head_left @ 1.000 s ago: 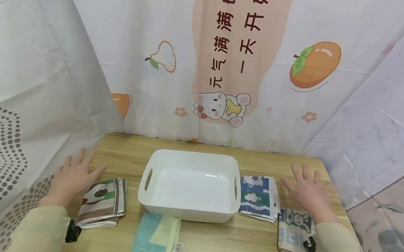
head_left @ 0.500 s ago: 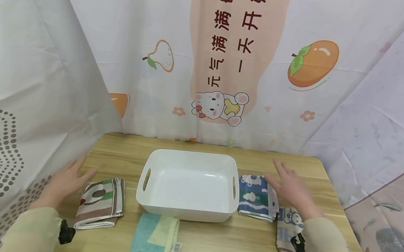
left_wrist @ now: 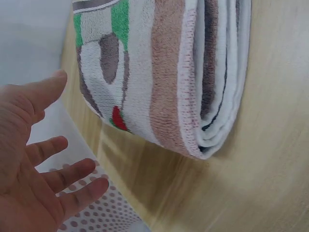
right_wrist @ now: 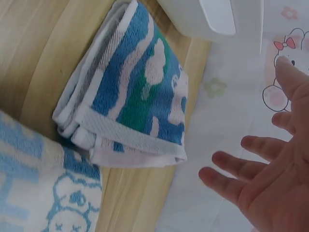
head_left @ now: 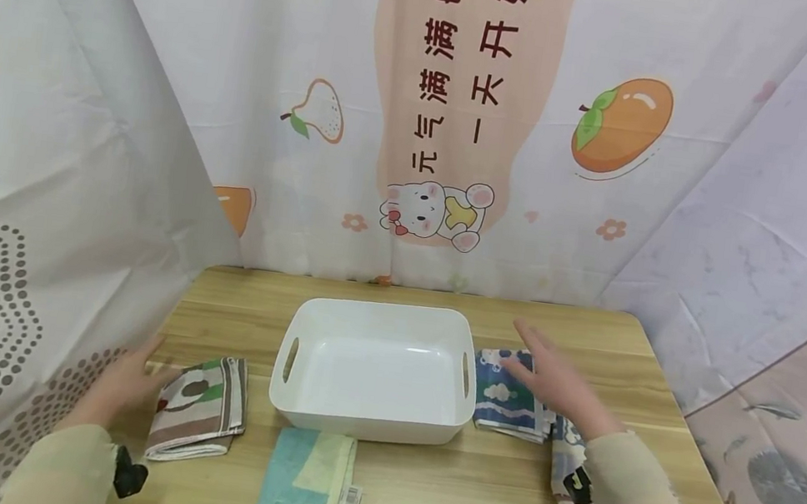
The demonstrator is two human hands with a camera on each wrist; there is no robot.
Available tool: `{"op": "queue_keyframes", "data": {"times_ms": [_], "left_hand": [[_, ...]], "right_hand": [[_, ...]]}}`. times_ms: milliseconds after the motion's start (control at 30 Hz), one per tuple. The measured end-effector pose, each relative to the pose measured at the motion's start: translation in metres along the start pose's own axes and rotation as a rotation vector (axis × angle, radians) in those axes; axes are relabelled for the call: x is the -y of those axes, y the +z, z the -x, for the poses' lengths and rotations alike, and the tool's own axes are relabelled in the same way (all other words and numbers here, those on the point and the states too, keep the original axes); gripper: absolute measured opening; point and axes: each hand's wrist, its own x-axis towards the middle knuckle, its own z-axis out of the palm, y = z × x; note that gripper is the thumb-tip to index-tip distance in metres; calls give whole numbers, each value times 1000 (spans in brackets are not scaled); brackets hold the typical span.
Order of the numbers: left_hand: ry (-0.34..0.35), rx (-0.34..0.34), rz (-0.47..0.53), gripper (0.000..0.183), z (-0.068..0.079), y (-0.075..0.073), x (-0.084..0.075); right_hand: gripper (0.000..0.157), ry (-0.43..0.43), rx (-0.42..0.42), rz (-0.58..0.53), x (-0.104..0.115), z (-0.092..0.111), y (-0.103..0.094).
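Observation:
My left hand (head_left: 122, 386) hovers at the left edge of the table beside a folded brown, white and green towel (head_left: 198, 410). In the left wrist view its fingers are spread and hold nothing, apart from the towel (left_wrist: 145, 72). My right hand (head_left: 555, 376) is over the folded blue and green towel (head_left: 507, 395), right of a white basket (head_left: 370, 426). Its fingers are extended with nothing in them; the right wrist view shows a gap to that towel (right_wrist: 140, 77). Under the right forearm lies a folded blue and beige towel (head_left: 567, 457), partly covered.
A folded teal and yellow towel (head_left: 307, 484) with a paper tag lies in front of the basket. The wooden table (head_left: 433, 499) ends at a printed curtain (head_left: 287, 212) at the back, with more curtains at both sides.
My right hand has moved left, from above the blue and beige towel to over the blue and green one. The left hand has drawn slightly back and down. The towels and basket stay put.

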Motion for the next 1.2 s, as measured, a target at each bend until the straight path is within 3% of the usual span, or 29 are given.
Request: {"op": "queue_keyframes", "data": {"times_ms": [233,333,733,933,1033,1200], "left_hand": [[-35,48,66,92,2,6,10],[-51,61,43,92,3,9,13],[-65,100,51,93,1,18,19],[-148,152,176,95,1,23,19],[-154,158,221,91,2,24,18],[-175,158,266,83,3,25,16]], "right_hand": [[80,-56,14,-73,5,-3,9],[79,-47,33,-139,9,-4,12],[76,74,135,-347,18,-5,23],[69,160,172,-506,20,-6,28],[65,198,176,-599,22,-6,29],[47,184,173,-708,23,-7,35]]}}
